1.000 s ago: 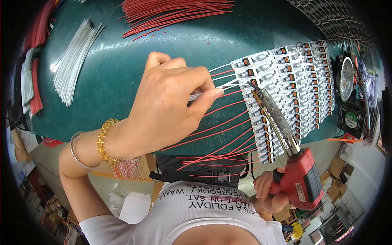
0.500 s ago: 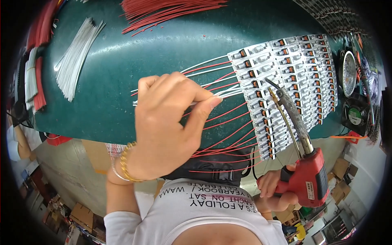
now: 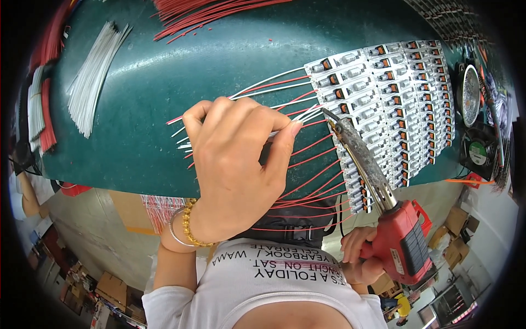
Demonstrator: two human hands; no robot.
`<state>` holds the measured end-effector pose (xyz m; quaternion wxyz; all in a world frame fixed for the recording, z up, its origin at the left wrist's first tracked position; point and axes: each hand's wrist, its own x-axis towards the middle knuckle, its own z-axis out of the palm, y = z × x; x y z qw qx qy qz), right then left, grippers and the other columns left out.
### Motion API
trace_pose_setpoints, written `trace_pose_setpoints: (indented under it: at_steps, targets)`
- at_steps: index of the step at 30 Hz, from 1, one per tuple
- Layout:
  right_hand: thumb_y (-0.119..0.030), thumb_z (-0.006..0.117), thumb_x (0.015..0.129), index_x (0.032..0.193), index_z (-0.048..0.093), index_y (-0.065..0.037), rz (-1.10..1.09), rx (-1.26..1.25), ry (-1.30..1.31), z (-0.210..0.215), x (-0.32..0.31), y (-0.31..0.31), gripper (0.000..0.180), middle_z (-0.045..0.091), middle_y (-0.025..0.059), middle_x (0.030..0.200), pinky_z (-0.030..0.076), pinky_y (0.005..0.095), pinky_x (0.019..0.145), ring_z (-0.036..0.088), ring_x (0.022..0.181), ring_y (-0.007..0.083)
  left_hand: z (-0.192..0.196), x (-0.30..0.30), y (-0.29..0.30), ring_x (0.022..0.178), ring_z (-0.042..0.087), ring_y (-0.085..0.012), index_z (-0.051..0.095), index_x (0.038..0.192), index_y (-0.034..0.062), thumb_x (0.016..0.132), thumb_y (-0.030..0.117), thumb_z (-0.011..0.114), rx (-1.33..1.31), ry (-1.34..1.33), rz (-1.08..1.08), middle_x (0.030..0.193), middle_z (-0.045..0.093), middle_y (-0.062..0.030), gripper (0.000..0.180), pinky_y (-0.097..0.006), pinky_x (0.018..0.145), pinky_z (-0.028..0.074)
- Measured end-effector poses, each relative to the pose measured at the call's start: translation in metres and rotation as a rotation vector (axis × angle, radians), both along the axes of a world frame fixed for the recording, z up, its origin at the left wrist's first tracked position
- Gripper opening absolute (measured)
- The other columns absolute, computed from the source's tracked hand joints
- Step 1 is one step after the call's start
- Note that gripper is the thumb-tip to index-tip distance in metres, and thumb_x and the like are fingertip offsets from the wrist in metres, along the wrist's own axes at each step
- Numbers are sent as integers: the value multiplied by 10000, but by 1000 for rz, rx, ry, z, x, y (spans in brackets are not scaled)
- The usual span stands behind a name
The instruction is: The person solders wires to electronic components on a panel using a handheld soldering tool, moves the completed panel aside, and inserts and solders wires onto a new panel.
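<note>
My left hand (image 3: 241,159) pinches several white wires (image 3: 307,113) between thumb and forefinger, their ends at the left edge of a panel of small circuit boards (image 3: 359,101). My right hand (image 3: 360,255) grips a red soldering gun (image 3: 405,241) by its handle. The gun's dark tip reaches the board edge beside the ends of the held wires; whether it touches them I cannot tell. Red wires (image 3: 312,147) run from the panel's nearer rows, passing below and under my left hand. Farther up, white and red wires leave the top rows. My palm hides the middle of the wires.
On the green tabletop (image 3: 164,71) lie loose white wires (image 3: 96,82) at left and red wires (image 3: 213,16) at the back. Wire bundles (image 3: 48,118) sit at the left edge. A metal dish (image 3: 469,96) and a fan (image 3: 476,151) stand right. Another person's arm (image 3: 27,194) shows far left.
The soldering gun has swung left, its tip moving from above the boards to the panel's left edge. My left hand has shifted slightly right, still pinching the white wires.
</note>
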<state>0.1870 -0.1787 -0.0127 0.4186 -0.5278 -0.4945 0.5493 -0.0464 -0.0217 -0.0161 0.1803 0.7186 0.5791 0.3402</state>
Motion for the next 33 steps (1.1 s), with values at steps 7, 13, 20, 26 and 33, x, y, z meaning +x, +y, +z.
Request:
trace_pose_setpoints:
  at_steps: [7,13,20,26,33]
  targets:
    - [-630,597,757,1208,411,29,-123,-14,38,13,-6,6,820,430,1,447,339,251,377,420,359,117,-1,2,1,672,501,-183,610,719,78,742,77,699,11,2,7,682,563,-20,92,-313,776,327]
    - [-633,581,767,1243,384,32,-29,38,-38,8,-1,3,841,436,-3,447,347,258,383,425,357,122,-1,1,0,684,508,-177,618,726,75,744,78,698,5,28,2,693,568,-21,82,-313,786,330]
    - [-641,579,758,1235,373,32,-89,-21,198,14,-4,5,850,436,8,442,367,266,388,436,353,133,0,3,-6,754,519,-180,632,711,71,708,81,725,28,-108,32,812,592,-20,94,-314,817,331]
    - [-639,591,749,1173,397,19,-14,-23,93,6,9,-7,807,437,10,448,365,274,386,444,360,141,2,2,-4,786,504,-176,634,706,83,695,79,729,-28,-44,-31,815,585,-13,96,-322,825,326]
    - [-629,606,748,1133,420,10,-57,6,-42,10,1,-6,769,436,10,446,347,261,382,448,368,131,-2,8,-6,793,493,-178,635,708,88,697,81,727,-13,-33,-27,814,581,-6,93,-329,822,324]
